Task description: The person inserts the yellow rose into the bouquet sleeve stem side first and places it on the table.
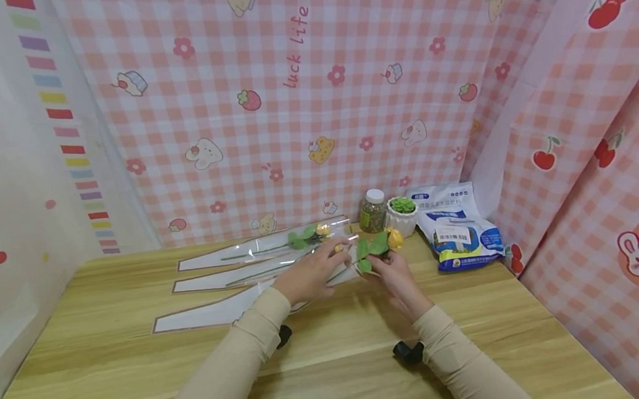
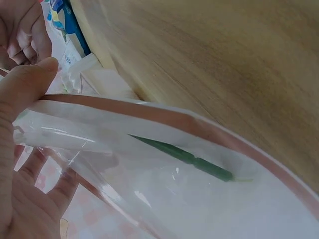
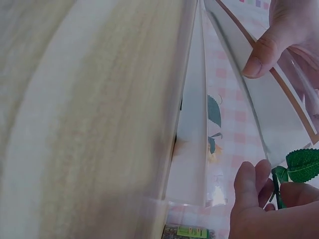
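Note:
My left hand (image 1: 312, 275) grips the edge of a clear-fronted flower sleeve (image 1: 210, 311) with a white back and brown border, its thumb lying over the rim and its mouth held apart. Inside it, the tip of a green stem (image 2: 187, 157) shows in the left wrist view. At the sleeve's mouth, my right hand (image 1: 396, 284) pinches the stem of a yellow rose (image 1: 395, 238) just under its green leaves (image 3: 303, 165). Farther back on the table lie two similar sleeves; the rear sleeve (image 1: 198, 262) holds a yellow rose, and the middle sleeve (image 1: 192, 285) a green stem partly hidden behind my left hand.
A lidded jar (image 1: 373, 215) and a potted succulent (image 1: 403, 218) stand at the back of the wooden table (image 1: 332, 384). Right of them are a blue packet (image 1: 467, 242) and a white pouch (image 1: 447, 197). Checked cloth (image 1: 270, 129) hangs behind.

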